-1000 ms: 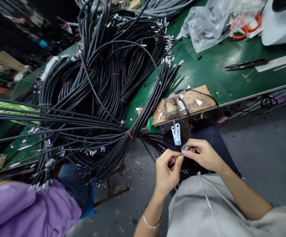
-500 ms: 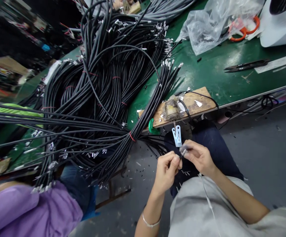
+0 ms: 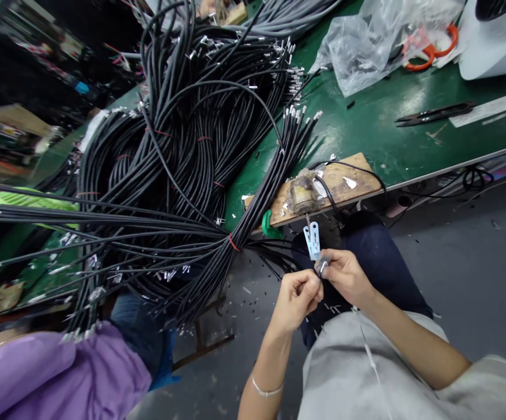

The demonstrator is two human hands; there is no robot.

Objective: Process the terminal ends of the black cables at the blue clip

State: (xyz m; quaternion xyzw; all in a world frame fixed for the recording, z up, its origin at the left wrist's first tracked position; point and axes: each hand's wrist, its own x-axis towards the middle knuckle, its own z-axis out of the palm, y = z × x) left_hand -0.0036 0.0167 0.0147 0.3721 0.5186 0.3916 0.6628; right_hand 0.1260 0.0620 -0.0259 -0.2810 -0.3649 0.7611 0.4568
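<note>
My left hand [image 3: 300, 297] is closed on a black cable whose end pokes out toward my other hand. Thumb and fingers of my right hand [image 3: 348, 275] pinch around that stripped cable end [image 3: 323, 266], where a short silvery piece and something dark show; the fingers hide the details. Just above them a light-blue clothespin [image 3: 312, 240] hangs from a metal rod on a wooden board [image 3: 358, 181]. A thick bundle of black cables [image 3: 253, 210], tied with a red band [image 3: 234, 241], lies over the board's left end, its strands spreading left and behind my left hand.
Large coils of black cable [image 3: 183, 134] cover the green table [image 3: 379, 128]. Black snips [image 3: 434, 114], orange-handled scissors [image 3: 432, 52] and a clear plastic bag [image 3: 353, 52] lie on the right. A person in a purple top [image 3: 64, 373] sits at the left. Dark scraps litter the floor.
My right hand has shifted slightly left and its fingers have turned around the cable end. My left hand stays nearly in place. The view has moved a little.
</note>
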